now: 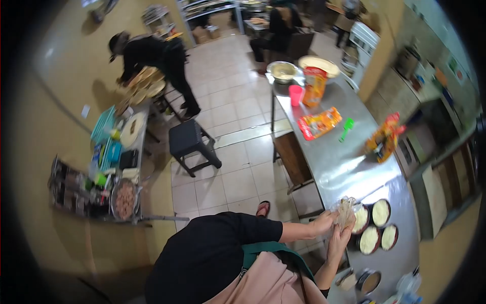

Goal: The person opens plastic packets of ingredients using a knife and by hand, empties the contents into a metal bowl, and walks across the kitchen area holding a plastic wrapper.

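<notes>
Both of my hands are together at the table's near edge, around a crumpled piece of clear plastic, perhaps a bag. My left hand is closed on its near side. My right hand grips it from below, with fingers pointing up along it. Right beside the plastic stand several round dark pans; one pan shows a pale, whitish filling, as do another pan and a third pan. The plastic partly covers the pan closest to my hands.
On the steel table lie an orange packet, a green scoop, a standing pouch, a pink cup and a metal bowl. A black stool stands on the floor; a person bends over a side table.
</notes>
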Available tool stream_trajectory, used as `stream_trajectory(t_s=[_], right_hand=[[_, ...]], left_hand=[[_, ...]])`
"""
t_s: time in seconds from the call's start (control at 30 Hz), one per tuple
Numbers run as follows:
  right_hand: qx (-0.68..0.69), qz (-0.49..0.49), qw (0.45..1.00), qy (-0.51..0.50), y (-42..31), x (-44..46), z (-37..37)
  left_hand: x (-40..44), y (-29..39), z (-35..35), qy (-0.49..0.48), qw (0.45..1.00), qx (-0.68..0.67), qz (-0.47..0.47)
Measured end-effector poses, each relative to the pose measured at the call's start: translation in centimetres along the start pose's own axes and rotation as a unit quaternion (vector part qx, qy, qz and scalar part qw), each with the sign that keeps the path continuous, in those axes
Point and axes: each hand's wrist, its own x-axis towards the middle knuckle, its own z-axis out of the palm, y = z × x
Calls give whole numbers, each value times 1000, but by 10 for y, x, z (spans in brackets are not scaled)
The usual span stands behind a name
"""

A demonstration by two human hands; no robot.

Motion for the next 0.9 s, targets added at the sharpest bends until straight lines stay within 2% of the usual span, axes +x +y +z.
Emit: stream_trajectory(t_s=[0.03,0.07,0.17,0.23,0.27,0.33,0.4,0.47,0.5,0.57,0.7,0.73,0.8,0.9], right_hand=[[43,2,999,-30,-9,4,12],[41,-7,998,-54,-12,8,22],[120,50,982,-136,-19,19,49],[152,60,972,-167,-29,27,71],[188,76,962,-181,-34,32,83],[206,98,957,-177,-40,38,107],[249,156,944,-150,-44,44,135],[227,133,947,-187,-48,51,165],[218,132,948,-189,-48,53,180],[208,142,951,-181,-47,57,210],[239,146,929,-243,-45,73,266],[251,144,923,-256,-49,75,281],[257,145,913,-281,-52,79,298],[298,186,875,-334,-37,94,319]], left_hand=[[-6,6,-6,13,996,-51,65],[-6,7,-15,31,994,-62,81],[-2,13,-48,91,979,-70,167],[2,19,-69,181,933,37,307],[5,21,-80,190,929,30,316],[8,26,-104,178,950,29,255],[10,33,-130,201,934,42,293],[-6,53,-154,246,894,189,325],[-16,63,-164,272,879,181,348],[-28,77,-191,281,877,200,334],[-54,103,-245,276,869,254,324],[-58,105,-257,287,866,251,324],[-65,104,-275,305,838,245,382],[-67,99,-293,348,828,251,360]])
